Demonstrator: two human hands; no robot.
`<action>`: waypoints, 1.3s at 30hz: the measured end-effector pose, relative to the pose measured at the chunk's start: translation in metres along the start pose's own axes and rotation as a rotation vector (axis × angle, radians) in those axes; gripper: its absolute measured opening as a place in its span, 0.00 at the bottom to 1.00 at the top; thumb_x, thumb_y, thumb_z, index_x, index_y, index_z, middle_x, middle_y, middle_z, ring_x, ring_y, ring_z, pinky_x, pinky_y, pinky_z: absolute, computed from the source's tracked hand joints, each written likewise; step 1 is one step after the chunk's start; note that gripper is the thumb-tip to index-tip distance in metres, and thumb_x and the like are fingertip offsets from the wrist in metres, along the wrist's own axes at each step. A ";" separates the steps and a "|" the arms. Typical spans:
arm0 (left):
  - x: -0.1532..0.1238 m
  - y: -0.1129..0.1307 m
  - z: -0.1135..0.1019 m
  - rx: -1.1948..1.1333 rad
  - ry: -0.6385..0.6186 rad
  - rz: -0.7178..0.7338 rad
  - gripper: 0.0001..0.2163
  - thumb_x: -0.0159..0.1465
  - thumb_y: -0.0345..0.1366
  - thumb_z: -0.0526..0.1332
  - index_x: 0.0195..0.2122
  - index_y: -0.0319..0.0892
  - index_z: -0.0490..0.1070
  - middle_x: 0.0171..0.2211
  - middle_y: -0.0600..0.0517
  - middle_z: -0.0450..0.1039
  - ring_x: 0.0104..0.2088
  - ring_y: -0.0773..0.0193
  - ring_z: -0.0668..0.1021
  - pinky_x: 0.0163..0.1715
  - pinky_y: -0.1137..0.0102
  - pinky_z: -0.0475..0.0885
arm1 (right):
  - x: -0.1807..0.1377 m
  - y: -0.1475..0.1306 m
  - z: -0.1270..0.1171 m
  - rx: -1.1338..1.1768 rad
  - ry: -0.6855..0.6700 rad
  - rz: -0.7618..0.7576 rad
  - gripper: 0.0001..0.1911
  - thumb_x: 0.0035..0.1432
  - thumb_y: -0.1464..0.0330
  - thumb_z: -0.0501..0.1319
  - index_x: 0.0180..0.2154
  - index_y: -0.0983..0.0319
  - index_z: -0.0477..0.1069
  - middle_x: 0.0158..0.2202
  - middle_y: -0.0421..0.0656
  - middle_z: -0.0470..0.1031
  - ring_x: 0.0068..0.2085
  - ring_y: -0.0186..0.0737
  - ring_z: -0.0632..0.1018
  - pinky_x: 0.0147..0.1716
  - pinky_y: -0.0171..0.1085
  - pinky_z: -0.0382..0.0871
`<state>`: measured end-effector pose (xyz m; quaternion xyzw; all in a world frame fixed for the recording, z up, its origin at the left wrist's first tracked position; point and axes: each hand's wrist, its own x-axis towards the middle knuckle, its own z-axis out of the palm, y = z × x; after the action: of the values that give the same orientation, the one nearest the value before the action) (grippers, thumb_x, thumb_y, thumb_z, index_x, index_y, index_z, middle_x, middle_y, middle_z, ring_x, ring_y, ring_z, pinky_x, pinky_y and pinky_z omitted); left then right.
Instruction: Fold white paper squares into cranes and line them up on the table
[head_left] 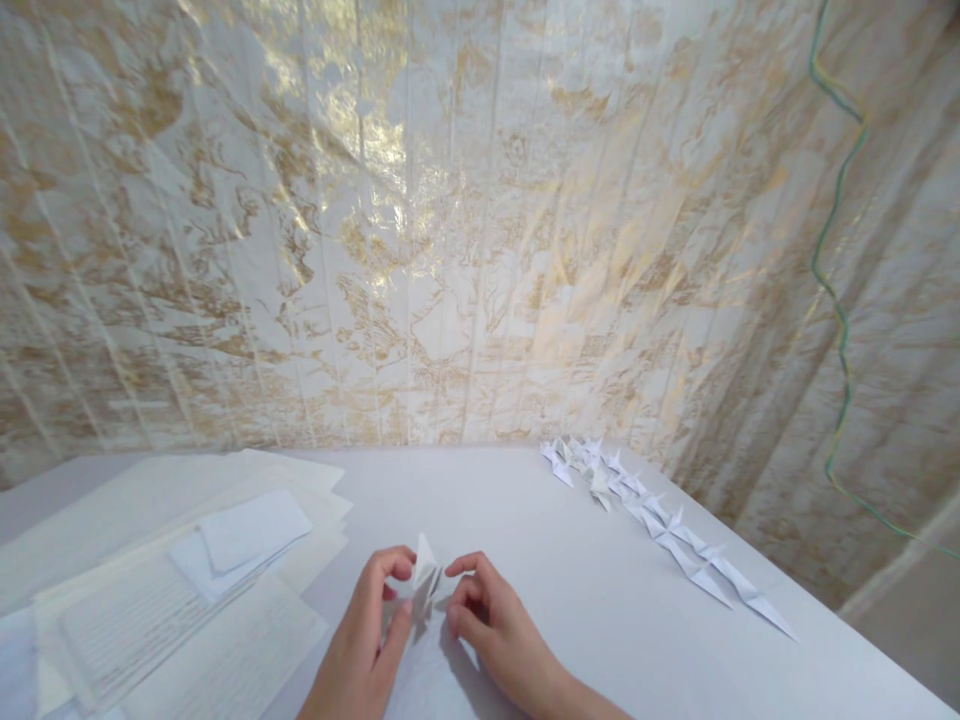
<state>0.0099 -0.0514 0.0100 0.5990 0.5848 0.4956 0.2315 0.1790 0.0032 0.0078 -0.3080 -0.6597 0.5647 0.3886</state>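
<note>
A small white folded paper piece with pointed flaps stands upright just above the table, between my two hands. My left hand pinches its left side between thumb and fingers. On the other side, my right hand is close to the paper with its fingers bent and apart; a narrow gap shows between the fingertips and the flaps. Folded paper cranes stand in rows along the right side of the table, several of them overlapping.
Loose paper sheets, some with lines of writing, spread over the left of the white table. Smaller white pieces lie on top. A gold-patterned wall covering rises behind, and a green-yellow wire hangs at right.
</note>
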 end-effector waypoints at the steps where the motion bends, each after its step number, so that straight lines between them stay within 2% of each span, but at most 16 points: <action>1: 0.001 -0.005 0.000 0.016 0.016 0.001 0.13 0.66 0.44 0.53 0.49 0.48 0.58 0.50 0.47 0.67 0.48 0.57 0.73 0.49 0.60 0.68 | -0.001 0.000 -0.001 -0.062 -0.008 -0.012 0.12 0.55 0.74 0.57 0.43 0.61 0.65 0.24 0.33 0.67 0.26 0.32 0.66 0.29 0.33 0.57; 4: 0.005 -0.020 0.004 -0.046 -0.014 -0.038 0.14 0.66 0.40 0.50 0.52 0.48 0.54 0.50 0.46 0.67 0.46 0.58 0.75 0.49 0.58 0.70 | -0.003 -0.003 -0.001 -0.272 -0.007 -0.069 0.15 0.54 0.77 0.55 0.42 0.60 0.70 0.28 0.37 0.69 0.30 0.35 0.68 0.32 0.34 0.59; 8: 0.011 -0.028 0.008 -0.079 -0.057 -0.018 0.15 0.66 0.37 0.51 0.53 0.47 0.54 0.51 0.44 0.68 0.47 0.59 0.76 0.49 0.57 0.72 | -0.005 -0.010 0.000 -0.471 -0.077 -0.176 0.17 0.50 0.81 0.56 0.37 0.59 0.76 0.32 0.40 0.72 0.39 0.40 0.71 0.43 0.39 0.62; 10: 0.011 -0.025 0.006 -0.007 -0.073 0.007 0.16 0.65 0.36 0.54 0.54 0.47 0.57 0.53 0.44 0.68 0.50 0.56 0.75 0.51 0.55 0.71 | -0.005 -0.011 -0.002 -0.485 -0.065 -0.234 0.21 0.48 0.82 0.55 0.41 0.58 0.74 0.38 0.42 0.73 0.43 0.42 0.71 0.49 0.41 0.61; 13: 0.010 -0.019 0.001 0.134 -0.121 0.134 0.20 0.64 0.33 0.53 0.58 0.51 0.59 0.60 0.47 0.65 0.60 0.55 0.68 0.60 0.51 0.64 | -0.003 -0.007 -0.007 -0.480 0.030 -0.257 0.31 0.47 0.82 0.54 0.53 0.58 0.66 0.52 0.46 0.69 0.54 0.45 0.67 0.57 0.45 0.58; 15: 0.009 -0.018 0.000 0.211 -0.155 0.244 0.24 0.64 0.30 0.52 0.60 0.55 0.58 0.63 0.50 0.63 0.63 0.56 0.64 0.63 0.51 0.59 | -0.001 -0.002 -0.010 -0.507 0.038 -0.230 0.36 0.46 0.82 0.54 0.58 0.59 0.61 0.55 0.48 0.67 0.57 0.46 0.65 0.59 0.47 0.57; 17: 0.009 -0.020 0.001 0.254 -0.179 0.323 0.25 0.63 0.29 0.53 0.61 0.55 0.59 0.63 0.51 0.64 0.63 0.56 0.65 0.63 0.51 0.60 | 0.001 0.003 -0.011 -0.556 0.010 -0.210 0.38 0.46 0.82 0.54 0.60 0.60 0.59 0.55 0.49 0.67 0.57 0.48 0.65 0.60 0.49 0.57; 19: 0.010 -0.024 0.003 0.271 -0.210 0.327 0.23 0.61 0.29 0.55 0.58 0.54 0.64 0.60 0.49 0.68 0.60 0.54 0.69 0.61 0.52 0.63 | 0.002 0.005 -0.011 -0.603 -0.011 -0.218 0.39 0.44 0.82 0.54 0.61 0.60 0.58 0.56 0.50 0.67 0.58 0.49 0.65 0.60 0.50 0.57; 22: 0.013 -0.028 0.003 0.265 -0.236 0.229 0.20 0.60 0.31 0.57 0.55 0.49 0.67 0.56 0.46 0.72 0.56 0.52 0.73 0.58 0.52 0.66 | 0.000 0.002 -0.009 -0.632 -0.050 -0.253 0.40 0.44 0.81 0.55 0.61 0.61 0.57 0.58 0.50 0.66 0.59 0.50 0.63 0.61 0.50 0.56; 27: 0.017 -0.023 0.002 0.237 -0.225 0.154 0.22 0.56 0.28 0.56 0.54 0.44 0.64 0.51 0.45 0.74 0.52 0.57 0.76 0.55 0.58 0.69 | -0.003 -0.007 -0.006 -0.629 -0.164 -0.299 0.42 0.45 0.79 0.56 0.64 0.62 0.54 0.57 0.50 0.67 0.56 0.49 0.66 0.58 0.47 0.58; 32: 0.017 -0.012 0.000 0.257 -0.257 0.134 0.21 0.56 0.26 0.53 0.51 0.43 0.66 0.42 0.49 0.76 0.45 0.58 0.78 0.50 0.60 0.70 | -0.005 -0.010 -0.005 -0.651 -0.117 -0.249 0.37 0.44 0.78 0.60 0.59 0.62 0.61 0.47 0.46 0.72 0.48 0.48 0.69 0.52 0.44 0.63; 35: 0.017 -0.003 -0.003 0.288 -0.308 0.165 0.13 0.57 0.26 0.53 0.40 0.46 0.71 0.38 0.52 0.74 0.42 0.60 0.77 0.45 0.64 0.70 | -0.005 -0.011 -0.004 -0.676 -0.045 -0.134 0.31 0.46 0.76 0.62 0.54 0.62 0.66 0.40 0.45 0.74 0.45 0.47 0.69 0.48 0.44 0.63; 39: 0.015 0.008 -0.005 0.337 -0.352 0.185 0.06 0.59 0.28 0.53 0.28 0.45 0.67 0.34 0.53 0.71 0.38 0.61 0.75 0.40 0.66 0.68 | -0.004 -0.011 -0.006 -0.699 -0.010 -0.110 0.21 0.50 0.79 0.58 0.47 0.62 0.72 0.35 0.44 0.74 0.44 0.46 0.70 0.47 0.43 0.62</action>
<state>0.0065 -0.0411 0.0239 0.7571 0.5526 0.2982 0.1803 0.1869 0.0012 0.0180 -0.3836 -0.8306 0.2848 0.2861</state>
